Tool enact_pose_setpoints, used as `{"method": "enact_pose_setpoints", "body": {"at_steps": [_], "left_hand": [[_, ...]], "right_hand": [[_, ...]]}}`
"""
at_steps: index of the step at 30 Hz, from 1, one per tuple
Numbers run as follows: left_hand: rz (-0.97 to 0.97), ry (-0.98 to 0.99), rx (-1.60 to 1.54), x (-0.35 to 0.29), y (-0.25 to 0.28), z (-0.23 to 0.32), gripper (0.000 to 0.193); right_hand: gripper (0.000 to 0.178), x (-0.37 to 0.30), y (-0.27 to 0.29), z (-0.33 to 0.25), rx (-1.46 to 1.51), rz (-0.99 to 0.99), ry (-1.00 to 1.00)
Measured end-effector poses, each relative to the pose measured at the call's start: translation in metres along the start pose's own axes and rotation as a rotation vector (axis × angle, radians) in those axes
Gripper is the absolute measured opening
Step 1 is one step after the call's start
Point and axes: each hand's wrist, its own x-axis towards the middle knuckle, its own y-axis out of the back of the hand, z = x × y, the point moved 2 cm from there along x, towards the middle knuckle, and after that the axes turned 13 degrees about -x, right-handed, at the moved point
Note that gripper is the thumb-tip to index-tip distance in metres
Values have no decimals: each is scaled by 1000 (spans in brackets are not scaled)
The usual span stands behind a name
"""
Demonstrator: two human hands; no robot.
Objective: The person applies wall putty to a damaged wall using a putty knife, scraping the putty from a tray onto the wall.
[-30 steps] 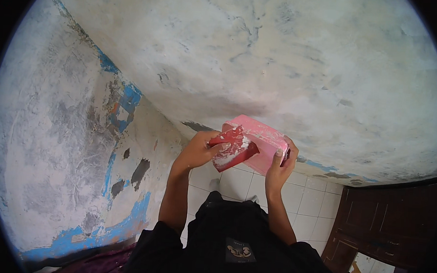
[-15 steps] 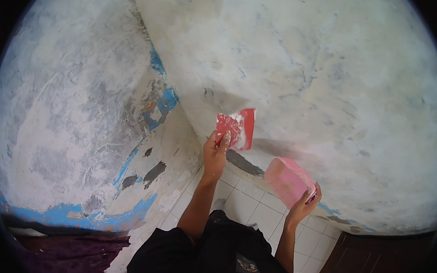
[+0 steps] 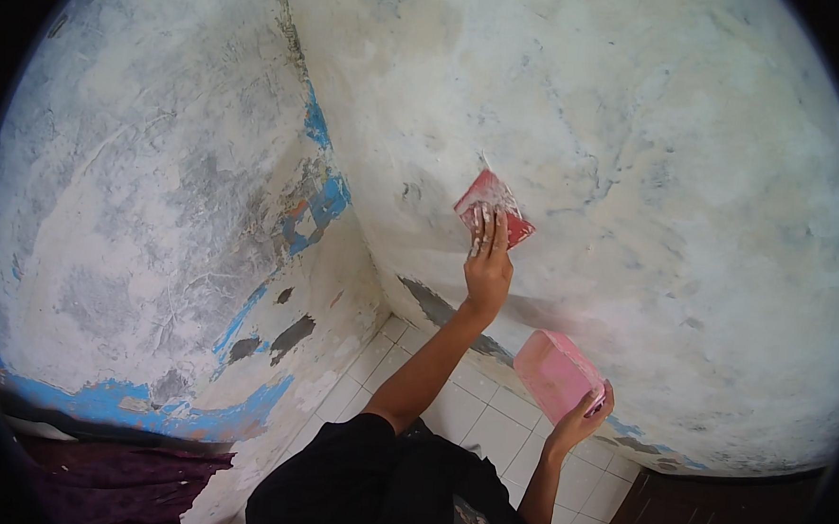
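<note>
In my left hand (image 3: 489, 266) is a flat red putty spreader (image 3: 494, 209), smeared with white filler and held against the wall (image 3: 651, 179). My fingers press on its face, and white filler coats their tips. A short light streak of filler shows on the wall at the spreader's upper corner. Lower and to the right, my right hand (image 3: 582, 419) grips the rim side of a pink plastic tub (image 3: 558, 372). The tub is tilted, its opening turned partly toward the left; how much filler it holds cannot be made out.
To the left, a second wall (image 3: 136, 247) with patchy filler and blue paint remnants (image 3: 323, 205) meets the first in a corner. Below are white floor tiles (image 3: 465, 397). Dark purple cloth (image 3: 114, 478) hangs at lower left; a brown wooden piece (image 3: 691, 518) stands at lower right.
My left hand has moved right and up, turning the spreader from upright before the wall to tilted against it. The tub has stayed in my right hand, shifting only slightly in view.
</note>
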Motion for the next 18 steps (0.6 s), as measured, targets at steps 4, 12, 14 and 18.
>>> {"method": "enact_pose_setpoints", "body": {"at_steps": [4,12,14,18], "left_hand": [[-44,34,74,-28,-3,-6,61],[33,234,-168,-66,33,9,60],[128,239,-151,-38,46,23,58],[211,134,-142,27,50,17,58]], "right_hand": [[48,1,4,6,-18,12,-34],[48,6,-2,8,0,12,-23],[49,5,-1,5,32,1,-28],[49,4,7,7,-12,-5,-23]]}}
